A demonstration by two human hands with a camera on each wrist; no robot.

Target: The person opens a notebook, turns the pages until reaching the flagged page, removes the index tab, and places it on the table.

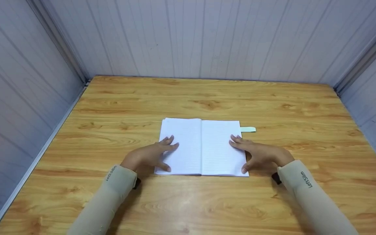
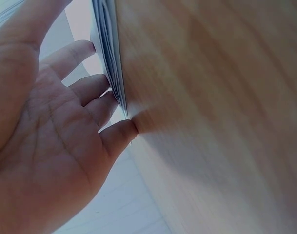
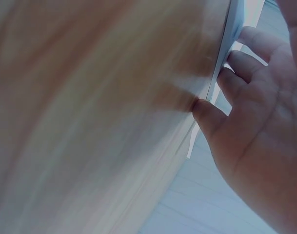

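An open notebook [image 1: 188,147] with lined white pages lies flat on the wooden table, its middle fold running away from me. My left hand [image 1: 152,153] rests spread on the outer edge of the left page, thumb near the lower corner. On the right page's outer edge rests my right hand [image 1: 256,151], also spread, with its thumb low on the page. The left wrist view shows the left hand [image 2: 65,122] with fingertips at the stack of page edges [image 2: 109,48]. In the right wrist view, the right hand's fingers [image 3: 241,66] touch the thinner notebook edge [image 3: 226,39].
A pale green tab [image 1: 248,129] sticks out from the notebook's right side onto the table [image 1: 207,202]. White panelled walls [image 1: 188,39] stand behind the table and at both sides. Light sleeves cover both forearms, with a dark item at each wrist.
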